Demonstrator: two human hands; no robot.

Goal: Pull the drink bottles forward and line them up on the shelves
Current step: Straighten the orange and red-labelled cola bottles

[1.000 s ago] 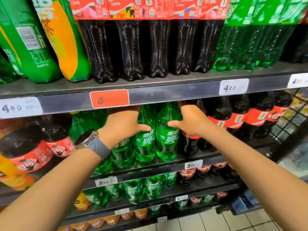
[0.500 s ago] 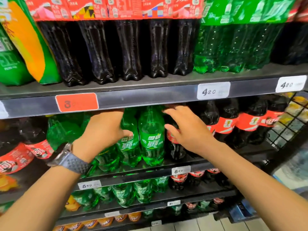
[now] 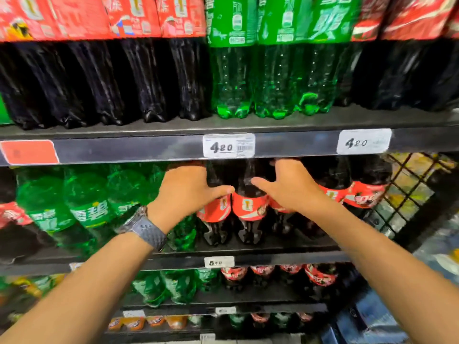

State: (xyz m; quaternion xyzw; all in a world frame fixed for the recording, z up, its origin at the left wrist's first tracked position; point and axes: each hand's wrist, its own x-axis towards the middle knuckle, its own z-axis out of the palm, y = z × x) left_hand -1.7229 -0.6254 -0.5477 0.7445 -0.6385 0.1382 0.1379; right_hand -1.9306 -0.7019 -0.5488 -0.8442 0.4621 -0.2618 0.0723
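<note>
shelf (image 3: 149, 150) ahead: left hand (image 3: 183, 192) grips a cola bottle (image 3: 218, 209); right hand (image 3: 290, 187) fingers spread.

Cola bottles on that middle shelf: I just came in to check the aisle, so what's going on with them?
A person is straightening the middle shelf. The left hand grips a dark cola bottle with a red label near its shoulder. The right hand reaches around the neighbouring cola bottles, its fingers spread and relaxed; whether it touches them is unclear. The green bottles stand to the left on the same shelf. The picture is blurred.
</note>
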